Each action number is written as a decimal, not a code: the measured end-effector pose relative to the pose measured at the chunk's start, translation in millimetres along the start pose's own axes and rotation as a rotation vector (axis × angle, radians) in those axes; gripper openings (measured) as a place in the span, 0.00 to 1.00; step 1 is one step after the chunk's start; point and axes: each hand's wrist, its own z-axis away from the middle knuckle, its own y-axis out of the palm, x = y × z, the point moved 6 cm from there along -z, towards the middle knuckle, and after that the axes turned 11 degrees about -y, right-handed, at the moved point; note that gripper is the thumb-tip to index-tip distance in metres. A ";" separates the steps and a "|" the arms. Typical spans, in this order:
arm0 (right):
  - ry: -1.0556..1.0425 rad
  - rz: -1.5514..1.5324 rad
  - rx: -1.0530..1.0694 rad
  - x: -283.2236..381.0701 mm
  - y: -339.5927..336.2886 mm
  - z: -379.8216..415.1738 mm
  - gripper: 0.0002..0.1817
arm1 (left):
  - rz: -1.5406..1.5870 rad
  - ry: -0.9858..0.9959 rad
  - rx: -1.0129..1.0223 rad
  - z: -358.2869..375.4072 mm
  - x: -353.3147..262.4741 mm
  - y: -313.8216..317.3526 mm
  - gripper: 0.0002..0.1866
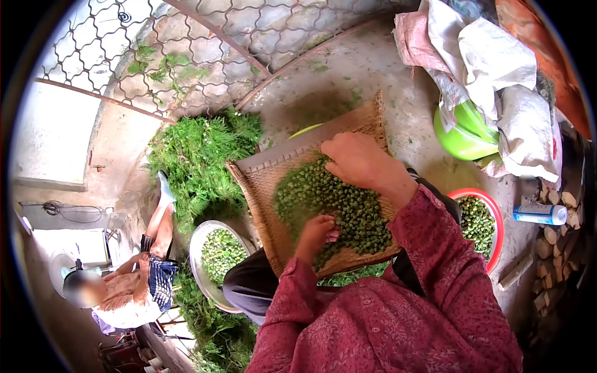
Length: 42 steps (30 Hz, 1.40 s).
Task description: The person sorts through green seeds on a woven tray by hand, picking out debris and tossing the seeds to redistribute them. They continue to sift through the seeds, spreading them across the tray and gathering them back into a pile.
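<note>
A woven winnowing basket [261, 233] rests across my lap, with a pale strip along its far edge. Small round green berries or seed pods [339, 199] lie spread over its middle and near side. Above the berries, towards the basket's far side, my right hand [364, 163] is closed with its fingers bent down; what it pinches, if anything, is hidden. My left hand [317, 237] sits low over the near left part of the berries, its fingers curled in. Whether it holds any berries is hidden.
On the left stands a metal basin [198, 248] of green pods; on the right, a red-rimmed basin [496, 233] holds more. Cut feathery greenery [199, 149] lies on the ground. Another person [140, 280] sits at left. A green tub [463, 133], white sacks [497, 56] and a can [540, 214] are at right.
</note>
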 end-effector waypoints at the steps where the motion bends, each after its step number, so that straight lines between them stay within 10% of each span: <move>1: -0.002 0.000 -0.001 0.0 0.8 -0.1 0.07 | -0.028 0.000 -0.018 1.0 0.3 0.0 0.10; 19: 0.098 -0.023 0.221 -6.8 12.3 -0.4 0.09 | 0.262 0.124 0.412 21.5 -18.6 56.9 0.04; 25: 0.075 -0.023 0.197 -7.2 10.5 -0.1 0.09 | -0.574 0.181 -0.011 7.7 -12.0 76.4 0.06; 26: 0.081 -0.022 0.202 -7.0 9.3 -0.3 0.09 | -0.675 0.470 -0.041 2.8 -10.9 79.7 0.08; 35: 0.075 -0.027 0.193 -9.1 7.0 2.2 0.09 | -0.961 0.808 -0.132 -8.2 1.7 91.3 0.12; 42: 0.071 -0.006 0.172 -10.1 5.0 3.2 0.09 | -0.665 0.402 0.047 56.9 9.9 57.3 0.11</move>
